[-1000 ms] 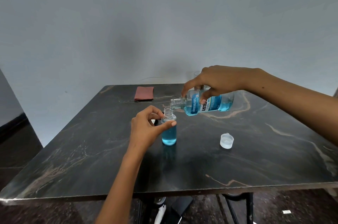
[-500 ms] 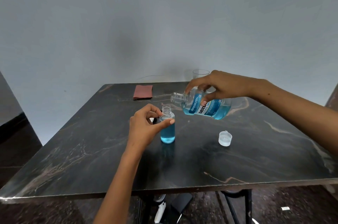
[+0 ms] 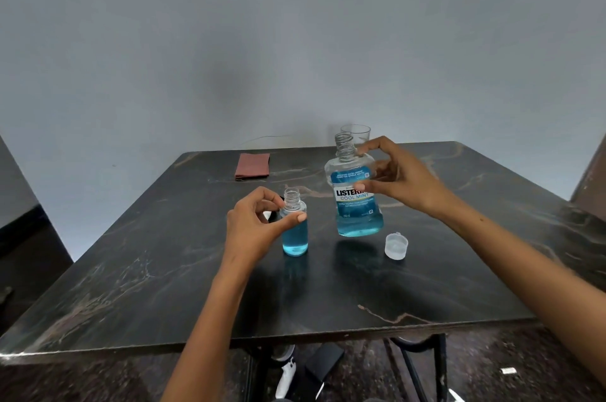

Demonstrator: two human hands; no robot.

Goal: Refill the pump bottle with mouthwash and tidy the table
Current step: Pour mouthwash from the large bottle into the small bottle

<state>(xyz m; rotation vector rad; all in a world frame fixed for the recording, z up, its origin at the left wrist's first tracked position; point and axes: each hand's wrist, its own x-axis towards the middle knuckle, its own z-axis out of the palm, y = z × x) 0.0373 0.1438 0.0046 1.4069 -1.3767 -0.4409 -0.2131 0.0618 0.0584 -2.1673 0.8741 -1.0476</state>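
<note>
- Pump bottle (image 3: 294, 227): small, clear, upright on the table (image 3: 164, 270), long axis vertical, open threaded neck pointing up, no pump fitted. Blue liquid fills it to about the shoulder.
- My left hand (image 3: 254, 231) grips it near the shoulder: thumb across the front, index curled at the neck on the left side. Fingers closed on the bottle.
- Mouthwash bottle (image 3: 355, 195): just right of the pump bottle, not touching it. Upright, long axis close to vertical, open neck up, label facing me. Its base looks to sit a little above the tabletop, reflection beneath. Blue liquid in the lower half, upper part clear.
- My right hand (image 3: 393, 178) holds it from the right side: thumb on the label front, fingers wrapped round the shoulder and back. Firm grasp.
- Cap (image 3: 396, 246): translucent, lying on the table just right of and nearer than the mouthwash bottle, open side up.
- Glass (image 3: 359, 132): clear, behind the mouthwash bottle's neck, near the far table edge.
- Cloth (image 3: 252, 165): reddish, folded, flat on the far left part of the table, well apart from both bottles.
- Something small and dark with a white part sits behind my left hand; too hidden to tell.
</note>
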